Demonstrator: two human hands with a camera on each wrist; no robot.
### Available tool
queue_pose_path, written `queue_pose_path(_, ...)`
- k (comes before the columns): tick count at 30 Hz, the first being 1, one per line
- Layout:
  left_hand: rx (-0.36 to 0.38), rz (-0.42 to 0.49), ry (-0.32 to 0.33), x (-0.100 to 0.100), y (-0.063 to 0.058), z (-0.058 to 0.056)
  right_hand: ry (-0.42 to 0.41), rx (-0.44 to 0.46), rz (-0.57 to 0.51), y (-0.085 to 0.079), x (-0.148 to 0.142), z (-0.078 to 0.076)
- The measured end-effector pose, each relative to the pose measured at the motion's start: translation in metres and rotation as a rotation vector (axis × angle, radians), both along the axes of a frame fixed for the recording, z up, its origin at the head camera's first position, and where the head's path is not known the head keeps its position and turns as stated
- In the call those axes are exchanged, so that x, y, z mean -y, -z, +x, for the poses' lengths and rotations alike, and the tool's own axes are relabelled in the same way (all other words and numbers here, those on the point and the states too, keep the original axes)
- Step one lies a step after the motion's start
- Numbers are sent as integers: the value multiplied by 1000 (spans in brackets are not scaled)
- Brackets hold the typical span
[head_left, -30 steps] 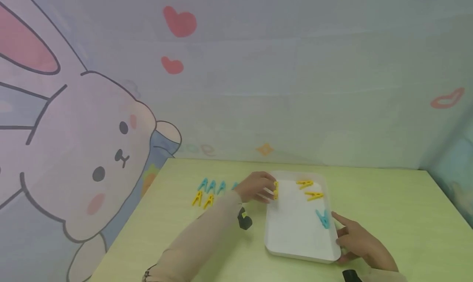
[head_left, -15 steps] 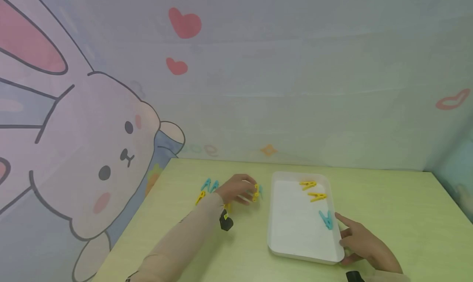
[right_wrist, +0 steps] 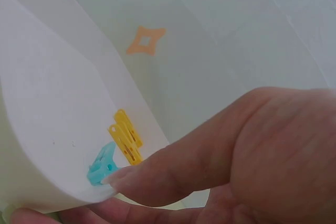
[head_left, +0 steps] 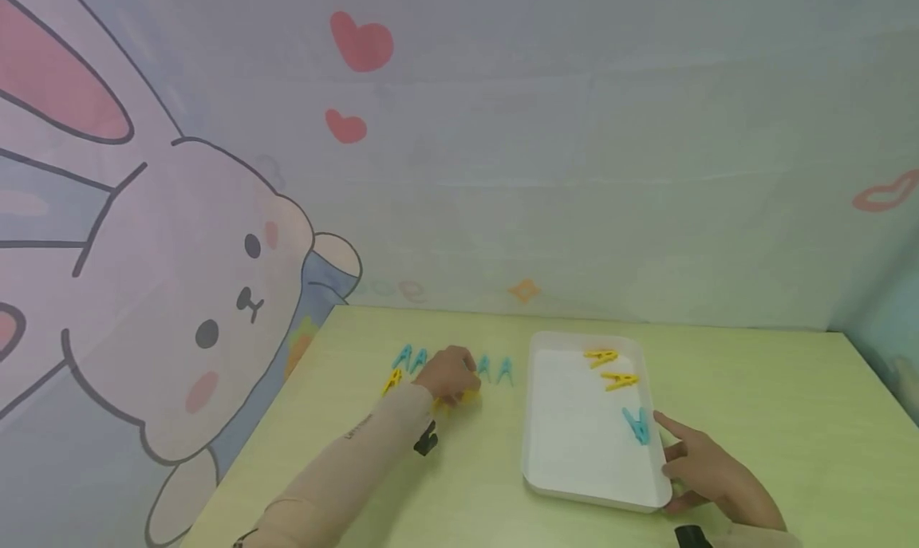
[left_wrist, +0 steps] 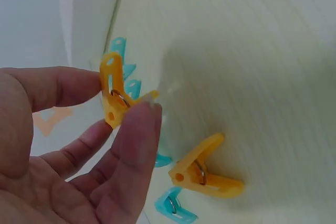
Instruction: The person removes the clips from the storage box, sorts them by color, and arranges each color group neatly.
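My left hand (head_left: 447,374) pinches a yellow clothespin (left_wrist: 113,85) between thumb and fingers, above the table among other clothespins. Under it, a second yellow clothespin (left_wrist: 205,169) lies with its handles spread. Several blue clothespins (head_left: 506,370) form a row behind the hand, which partly hides the row. A yellow clothespin (head_left: 391,382) lies left of the hand. At the white tray's (head_left: 574,460) right side, my right hand (head_left: 707,472) grips the rim, one digit over the edge and others outside. Inside the tray are two yellow clothespins (head_left: 620,381) and a blue clothespin (head_left: 636,426).
The light green table (head_left: 775,420) extends to both sides of the tray. A printed cloth backdrop (head_left: 646,173) with a rabbit and hearts hangs behind the table's far edge.
My left hand, holding the yellow clothespin, has moved left from the tray's left edge to the clothespins on the table and turned downward. My right hand stays at the tray.
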State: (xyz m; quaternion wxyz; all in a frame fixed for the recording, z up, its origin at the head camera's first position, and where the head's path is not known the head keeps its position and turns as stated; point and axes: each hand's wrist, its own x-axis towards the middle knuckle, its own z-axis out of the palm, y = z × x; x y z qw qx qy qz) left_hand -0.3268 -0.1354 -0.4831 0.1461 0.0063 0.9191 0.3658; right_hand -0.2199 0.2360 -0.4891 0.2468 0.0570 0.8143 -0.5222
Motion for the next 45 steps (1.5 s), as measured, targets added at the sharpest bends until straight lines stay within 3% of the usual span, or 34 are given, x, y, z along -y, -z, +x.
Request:
queue_pose_path(6, -76, -210, 43, -6, 11, 3, -7, -4, -7, 2, -1, 0)
queue_pose_path(15, -112, -342, 35, -19, 2, 18, -13, -16, -12, 5, -3, -2)
queue_pose_path(30, -154, -372, 40, -21, 2, 22, -22, -21, -12, 2, -3, -2)
queue_pose_path(36, -211, -428, 41, -17, 4, 13, -21, -16, -25, 2, -3, -3)
queue_pose_path(39, -246, -409, 31, -14, 3, 7, -25, -21, -29, 2, -3, -4)
queue_pose_path(45, -299, -262, 48, -21, -9, 0, -26, -22, -44, 4, -3, -4)
